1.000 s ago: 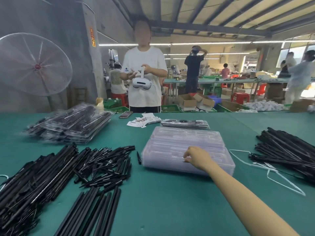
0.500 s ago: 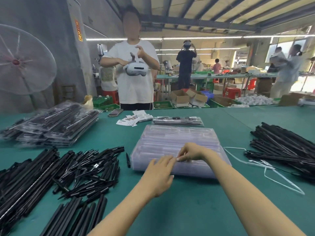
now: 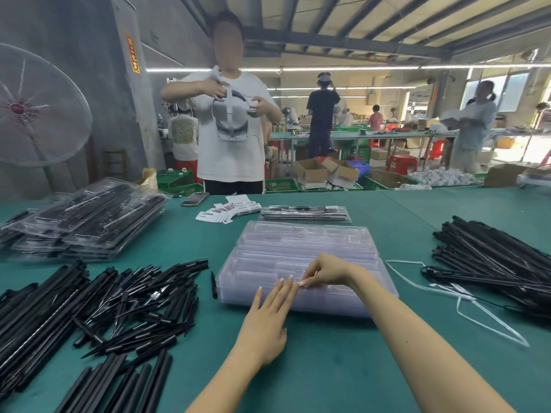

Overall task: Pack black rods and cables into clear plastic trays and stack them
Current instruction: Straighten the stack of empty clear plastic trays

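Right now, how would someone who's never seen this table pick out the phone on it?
Start at the green table and look to its far edge, in front of the person in the white T-shirt. The phone lies flat there, left of the scattered barcode labels. It is the only dark, glossy slab; its neighbours are white slips and clear trays.

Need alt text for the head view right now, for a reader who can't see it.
Both hands meet at the near edge of a stack of empty clear trays on a green table: the right hand pinches the top tray, the left hand lies flat beside it. Black rods lie heaped to the left.
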